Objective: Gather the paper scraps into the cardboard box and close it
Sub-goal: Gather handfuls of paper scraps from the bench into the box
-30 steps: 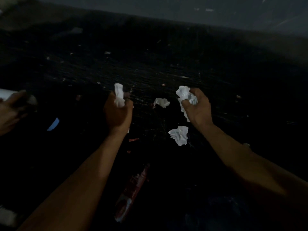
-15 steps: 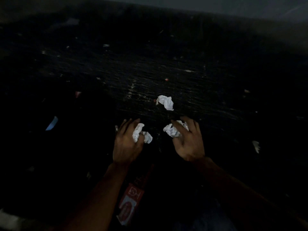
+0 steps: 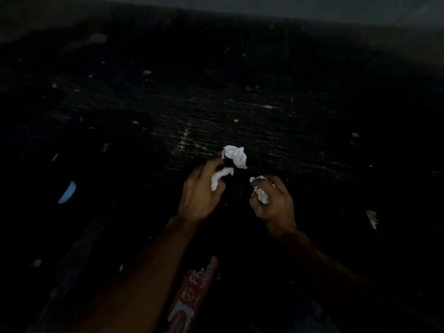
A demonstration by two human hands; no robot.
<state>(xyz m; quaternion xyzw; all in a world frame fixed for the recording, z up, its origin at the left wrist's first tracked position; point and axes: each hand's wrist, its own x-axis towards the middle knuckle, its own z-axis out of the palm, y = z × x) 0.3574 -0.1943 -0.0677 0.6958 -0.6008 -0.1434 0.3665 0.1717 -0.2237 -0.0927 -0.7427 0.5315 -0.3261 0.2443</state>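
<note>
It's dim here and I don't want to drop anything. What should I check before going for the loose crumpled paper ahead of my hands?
1. Grip of left hand on left wad: ok, fingers curled round it.
2. Grip of right hand on right wad: ok.
3. Reach to loose wad: ok, right by the left hand.
4. A free hand: not ok, both full.
5. Where the cardboard box is: cannot tell, not in view.
6. All scraps gathered: not ok, a pale scrap lies off to the right.

One wide-angle view, worn on the head, looks forward and down onto a dark scratched surface [image 3: 240,111]; the left hand [image 3: 199,195] and right hand [image 3: 276,203] sit close below it near centre, forearms entering from 7 and 5 o'clock; a pale grey strip [image 3: 312,8] bounds 12 o'clock.
</note>
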